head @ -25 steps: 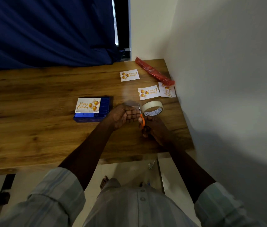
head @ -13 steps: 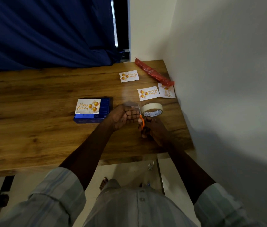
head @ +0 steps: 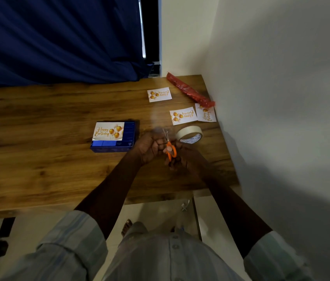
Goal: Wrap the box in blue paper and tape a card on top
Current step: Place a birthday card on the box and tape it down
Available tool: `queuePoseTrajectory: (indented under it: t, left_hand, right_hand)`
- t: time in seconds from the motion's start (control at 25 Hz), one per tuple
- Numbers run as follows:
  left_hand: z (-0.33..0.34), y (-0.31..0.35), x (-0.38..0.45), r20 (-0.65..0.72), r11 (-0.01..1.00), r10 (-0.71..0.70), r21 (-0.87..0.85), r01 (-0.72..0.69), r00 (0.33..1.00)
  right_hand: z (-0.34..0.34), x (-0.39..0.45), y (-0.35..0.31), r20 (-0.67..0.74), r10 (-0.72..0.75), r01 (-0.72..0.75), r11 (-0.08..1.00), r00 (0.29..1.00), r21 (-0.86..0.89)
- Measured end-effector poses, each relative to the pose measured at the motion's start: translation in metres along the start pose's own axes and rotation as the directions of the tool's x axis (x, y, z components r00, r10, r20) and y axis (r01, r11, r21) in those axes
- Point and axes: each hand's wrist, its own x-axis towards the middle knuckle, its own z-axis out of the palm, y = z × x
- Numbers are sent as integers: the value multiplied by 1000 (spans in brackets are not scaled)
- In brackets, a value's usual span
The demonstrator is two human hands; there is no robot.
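The box (head: 119, 146), wrapped in blue paper, lies flat on the wooden table (head: 38, 159) with a "Happy Birthday" card (head: 108, 131) on top. To its right, my left hand (head: 150, 147) is curled and pinches a faint pale strip of tape (head: 156, 123) that runs upward. My right hand (head: 182, 158) grips small orange-handled scissors (head: 170, 151), whose blades point up between the two hands. The roll of tape (head: 189, 134) sits tilted just beyond my right hand; whether it touches the hand I cannot tell.
Three more balloon cards (head: 159, 94) (head: 183, 116) (head: 205, 112) lie at the far right of the table. A red roll of paper (head: 189, 92) leans against the white wall (head: 271, 98). A dark blue curtain (head: 58, 37) hangs behind the table.
Both hands stay close together by the tape roll. The scissors have shifted slightly left and lower between them. The box and cards have not moved.
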Motion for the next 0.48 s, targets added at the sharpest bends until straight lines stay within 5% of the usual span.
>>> queuePoseTrajectory:
  t: [0.08,0.16,0.24,0.32,0.48]
  left_hand:
    - [0,0,2,3,997,-20,-73,21,1000]
    - [0,0,3,21,994,-41,-99,43,999]
    - [0,1,4,27,997,-44,-63,45,999]
    - [-1,3,4,35,998,-43,-47,45,998]
    - [0,3,5,40,998,-36,-48,38,999]
  right_hand:
    - [1,-10,-5,88,7,2,995,996,-100]
    - [-5,-19,-4,79,97,-57,911,992,-408]
    - [-12,-24,0,-20,157,-112,601,987,-791]
    - [-12,-30,3,-105,154,-150,315,982,-937]
    - [-7,-28,13,-183,80,-189,78,980,-979]
